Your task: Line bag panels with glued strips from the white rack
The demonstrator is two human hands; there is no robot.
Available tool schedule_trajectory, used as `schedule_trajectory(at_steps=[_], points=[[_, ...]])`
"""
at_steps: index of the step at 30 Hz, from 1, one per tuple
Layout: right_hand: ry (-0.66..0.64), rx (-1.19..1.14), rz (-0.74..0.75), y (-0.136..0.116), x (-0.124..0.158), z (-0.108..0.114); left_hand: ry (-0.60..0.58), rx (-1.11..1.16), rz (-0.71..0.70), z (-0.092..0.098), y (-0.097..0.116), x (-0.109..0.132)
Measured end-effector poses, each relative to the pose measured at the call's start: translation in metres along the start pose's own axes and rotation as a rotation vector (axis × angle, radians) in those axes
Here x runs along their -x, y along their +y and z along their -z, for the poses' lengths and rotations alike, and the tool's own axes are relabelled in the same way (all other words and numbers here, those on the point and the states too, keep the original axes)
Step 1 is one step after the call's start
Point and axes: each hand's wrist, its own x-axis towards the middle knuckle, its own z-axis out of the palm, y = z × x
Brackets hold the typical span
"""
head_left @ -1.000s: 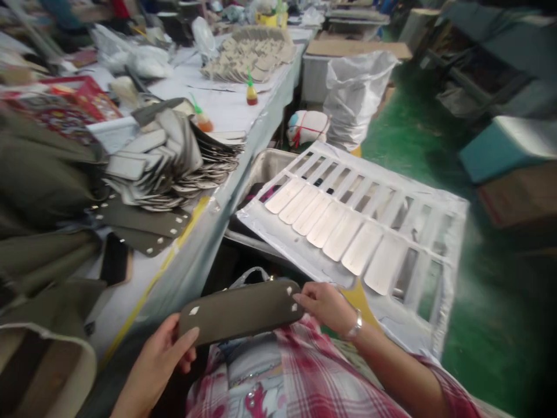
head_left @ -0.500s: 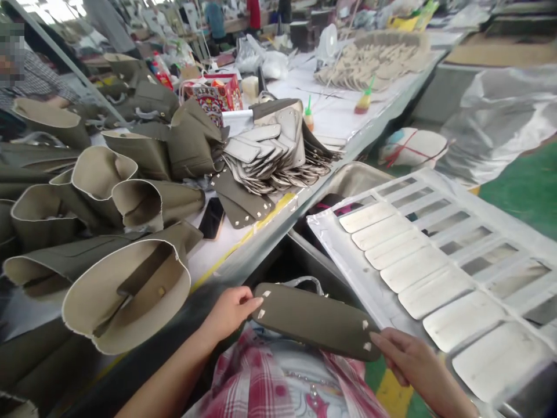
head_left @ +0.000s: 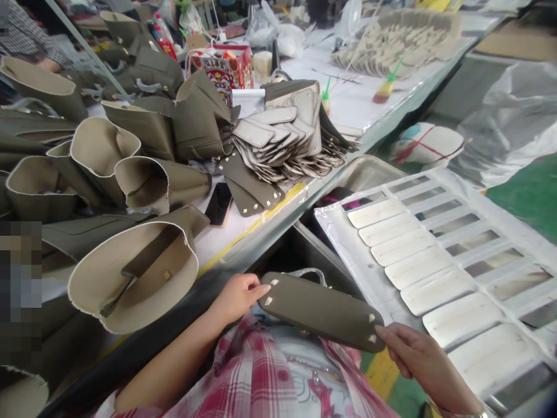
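Olive panel (head_left: 322,313) held by both ends in front of a plaid shirt (head_left: 261,371)

The left hand (head_left: 243,296) pinches one end, thumb on its upper face; the right hand (head_left: 404,345) pinches the other. The panel looks smooth and leather-like, long with rounded ends, pale tabs (head_left: 268,301) near each. Its underside is hidden, and a pale loop (head_left: 311,271) behind is partly covered.
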Motion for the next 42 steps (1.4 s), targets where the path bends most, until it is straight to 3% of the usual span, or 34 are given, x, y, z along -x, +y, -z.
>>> schedule_trajectory(at_steps=[7, 13, 19, 21, 24, 27, 29, 31, 34, 42], points=[[0.067, 0.027, -0.007, -0.001, 0.005, -0.003, 0.008, 0.011, -0.012, 0.001, -0.002, 0.002], [0.005, -0.001, -0.008, 0.004, -0.002, 0.001, 0.085, -0.105, -0.016, -0.003, 0.000, -0.001], [0.059, 0.093, 0.055, 0.007, 0.002, 0.003, 0.052, -0.450, -0.112, 0.005, 0.003, 0.005], [0.074, 0.094, 0.098, 0.009, 0.004, 0.005, 0.139, -0.583, -0.239, 0.001, 0.009, 0.001], [0.093, 0.055, 0.093, 0.013, 0.002, 0.010, 0.174, -0.628, -0.627, -0.033, 0.034, -0.012], [0.101, 0.018, 0.089, 0.015, 0.002, 0.014, -0.003, -0.651, -0.925, -0.093, 0.070, -0.016], [0.106, 0.028, 0.099, 0.016, 0.004, 0.015, -0.136, -0.687, -1.008, -0.131, 0.087, -0.018], [0.112, 0.047, 0.116, 0.017, 0.006, 0.016, -0.198, -0.717, -1.007, -0.156, 0.094, -0.023], [0.111, 0.072, 0.145, 0.016, 0.010, 0.020, -0.210, -0.734, -0.979, -0.167, 0.093, -0.030], [0.158, 0.226, 0.247, 0.014, 0.007, 0.025, -0.193, -0.747, -0.950, -0.164, 0.099, -0.025]])
